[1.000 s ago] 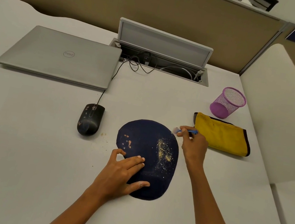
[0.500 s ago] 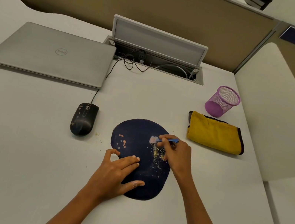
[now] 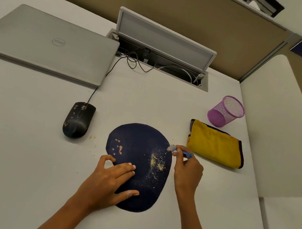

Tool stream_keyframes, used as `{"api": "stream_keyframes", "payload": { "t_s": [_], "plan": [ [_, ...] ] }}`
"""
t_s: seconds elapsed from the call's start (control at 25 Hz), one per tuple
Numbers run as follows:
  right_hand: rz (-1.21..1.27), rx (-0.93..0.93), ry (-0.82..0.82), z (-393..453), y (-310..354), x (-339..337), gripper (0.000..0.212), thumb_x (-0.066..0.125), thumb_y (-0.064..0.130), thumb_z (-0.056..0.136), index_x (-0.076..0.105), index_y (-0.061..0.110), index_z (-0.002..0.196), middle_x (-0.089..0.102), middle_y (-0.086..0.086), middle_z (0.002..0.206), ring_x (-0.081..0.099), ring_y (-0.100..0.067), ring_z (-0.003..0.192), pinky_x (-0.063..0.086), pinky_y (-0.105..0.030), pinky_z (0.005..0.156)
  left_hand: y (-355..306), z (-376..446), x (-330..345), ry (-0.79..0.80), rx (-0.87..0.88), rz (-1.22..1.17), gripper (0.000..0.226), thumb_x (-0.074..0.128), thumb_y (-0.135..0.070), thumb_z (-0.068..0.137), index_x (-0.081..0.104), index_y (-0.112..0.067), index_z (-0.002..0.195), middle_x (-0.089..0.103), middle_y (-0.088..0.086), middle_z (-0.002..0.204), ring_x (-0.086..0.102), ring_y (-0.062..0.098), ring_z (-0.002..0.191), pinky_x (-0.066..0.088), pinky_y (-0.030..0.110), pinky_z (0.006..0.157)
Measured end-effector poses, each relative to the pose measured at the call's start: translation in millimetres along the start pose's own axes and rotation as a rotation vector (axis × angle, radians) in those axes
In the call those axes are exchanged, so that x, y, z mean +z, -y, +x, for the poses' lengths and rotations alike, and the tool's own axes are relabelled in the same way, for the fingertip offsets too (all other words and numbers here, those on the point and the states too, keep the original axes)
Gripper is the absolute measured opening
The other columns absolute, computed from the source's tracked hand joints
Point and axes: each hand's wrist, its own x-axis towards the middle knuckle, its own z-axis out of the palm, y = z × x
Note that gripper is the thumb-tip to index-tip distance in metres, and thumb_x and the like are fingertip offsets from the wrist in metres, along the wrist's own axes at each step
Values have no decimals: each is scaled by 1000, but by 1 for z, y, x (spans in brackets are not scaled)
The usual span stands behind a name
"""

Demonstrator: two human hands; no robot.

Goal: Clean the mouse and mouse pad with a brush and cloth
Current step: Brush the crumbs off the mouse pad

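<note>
Yellow crumbs (image 3: 155, 162) are best swept rightward off the mouse pad (image 3: 137, 164), flat-pinned by the left hand (image 3: 113, 180), brush (image 3: 179, 150) pinched in the right hand (image 3: 187, 170).

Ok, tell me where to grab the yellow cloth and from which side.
Pinch the yellow cloth at its near edge, coming from the right hand's side. It lies folded flat, the purple cup stands close behind, and nothing blocks that edge.

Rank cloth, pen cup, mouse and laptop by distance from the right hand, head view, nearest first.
From the right hand:
1. Yellow cloth, just beyond it, to the right.
2. Purple pen cup, behind the cloth.
3. Mouse, left, across the mouse pad.
4. Laptop, far back left.
</note>
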Motion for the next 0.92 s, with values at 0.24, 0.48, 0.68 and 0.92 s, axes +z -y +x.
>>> {"api": "stream_keyframes", "payload": {
  "t_s": [0.24, 0.48, 0.68, 0.92],
  "plan": [
    [88, -108, 310, -7, 1, -1, 18, 54, 26, 91, 67, 21, 103, 70, -1, 94, 64, -12, 76, 51, -15, 65, -2, 4, 2, 2, 5, 21, 49, 44, -57, 87, 73, -18, 99, 70, -5, 109, 66, 10, 98, 33, 36, 94],
    [166, -159, 252, -4, 6, -6, 13, 56, 22, 90, 66, 22, 98, 68, 4, 79, 60, -5, 60, 49, -10, 54, 0, 3, 4, 10, 8, 36, 49, 47, -56, 87, 72, -17, 101, 69, -4, 111, 66, 11, 101, 33, 37, 95],
    [-13, -65, 99, -3, 7, -4, 22, 54, 25, 92, 67, 15, 106, 71, -9, 94, 61, -11, 70, 54, -22, 64, -2, 2, 3, 15, 12, 34, 47, 50, -56, 86, 72, -16, 101, 69, -3, 111, 66, 11, 101, 34, 37, 94],
    [-7, -170, 316, -17, 12, 1, 18, 53, 27, 93, 68, 21, 103, 72, -3, 97, 65, -13, 81, 55, -30, 75, -1, 3, 2, 18, 13, 22, 48, 49, -56, 86, 72, -16, 100, 70, -2, 109, 67, 12, 99, 32, 37, 95]
  ]
}}
